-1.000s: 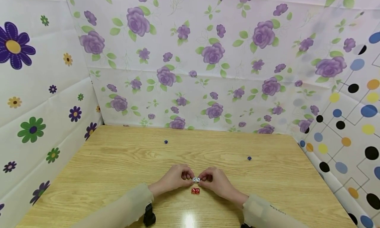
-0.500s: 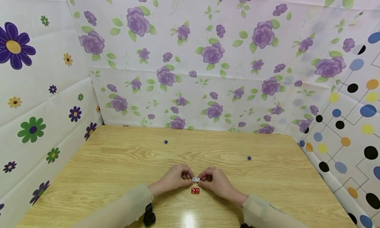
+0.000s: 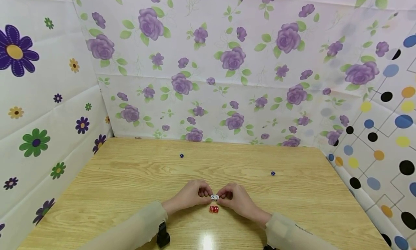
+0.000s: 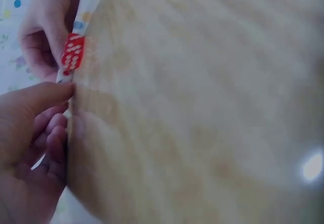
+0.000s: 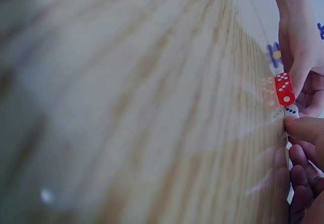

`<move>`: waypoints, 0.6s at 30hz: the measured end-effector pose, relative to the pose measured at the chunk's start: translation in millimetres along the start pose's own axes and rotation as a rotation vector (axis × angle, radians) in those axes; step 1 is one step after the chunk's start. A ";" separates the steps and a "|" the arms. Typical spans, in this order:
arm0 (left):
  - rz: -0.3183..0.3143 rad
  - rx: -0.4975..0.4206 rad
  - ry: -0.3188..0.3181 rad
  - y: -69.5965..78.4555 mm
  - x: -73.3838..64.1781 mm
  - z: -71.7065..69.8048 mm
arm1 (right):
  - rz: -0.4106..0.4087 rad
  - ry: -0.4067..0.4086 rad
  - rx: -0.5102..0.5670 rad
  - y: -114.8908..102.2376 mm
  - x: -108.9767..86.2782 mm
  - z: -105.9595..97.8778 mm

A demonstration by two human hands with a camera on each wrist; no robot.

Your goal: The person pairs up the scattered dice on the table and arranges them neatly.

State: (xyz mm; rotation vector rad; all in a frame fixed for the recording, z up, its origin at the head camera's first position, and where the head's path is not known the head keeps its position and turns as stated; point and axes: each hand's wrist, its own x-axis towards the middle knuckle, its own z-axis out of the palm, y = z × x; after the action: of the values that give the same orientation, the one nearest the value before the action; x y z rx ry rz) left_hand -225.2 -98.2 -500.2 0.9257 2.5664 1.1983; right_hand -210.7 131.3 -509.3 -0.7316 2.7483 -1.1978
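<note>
Two white dice [image 3: 215, 197] sit side by side on the table in the head view, ends touching. My left hand [image 3: 191, 196] pinches the left white die between thumb and fingers. From the other side, my right hand [image 3: 238, 200] pinches the right white die. Just nearer to me, two red dice [image 3: 213, 209] stand together, apart from both hands in the head view. In the right wrist view the red dice [image 5: 284, 89] partly cover the white dice [image 5: 291, 112]. The left wrist view shows the red dice [image 4: 73, 51] close up, with most of the white pair hidden.
A dark blue die [image 3: 181, 155] lies toward the back left of the wooden table [image 3: 130, 177]. Another dark blue die [image 3: 273, 173] lies to the right, beyond my right hand. Patterned cloth walls [image 3: 208, 109] enclose the table at the back and both sides.
</note>
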 end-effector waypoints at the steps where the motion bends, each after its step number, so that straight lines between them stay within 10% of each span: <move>1: 0.002 -0.016 -0.026 -0.5 0.7 -3.1 | -0.001 0.000 -0.002 0.3 0.0 0.1; 8: -0.016 -0.051 -0.158 -7.8 8.6 -44.0 | -0.013 0.002 -0.002 0.4 0.0 1.5; 18: -0.068 0.057 0.107 -45.7 33.5 -121.4 | -0.015 0.012 -0.002 -0.3 0.0 -0.3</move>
State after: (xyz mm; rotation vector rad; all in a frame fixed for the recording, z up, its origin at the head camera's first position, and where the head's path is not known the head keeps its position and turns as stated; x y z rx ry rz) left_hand -320.1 -177.9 -449.4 0.7991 2.7052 1.1934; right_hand -210.7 131.4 -508.9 -0.7490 2.7591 -1.2058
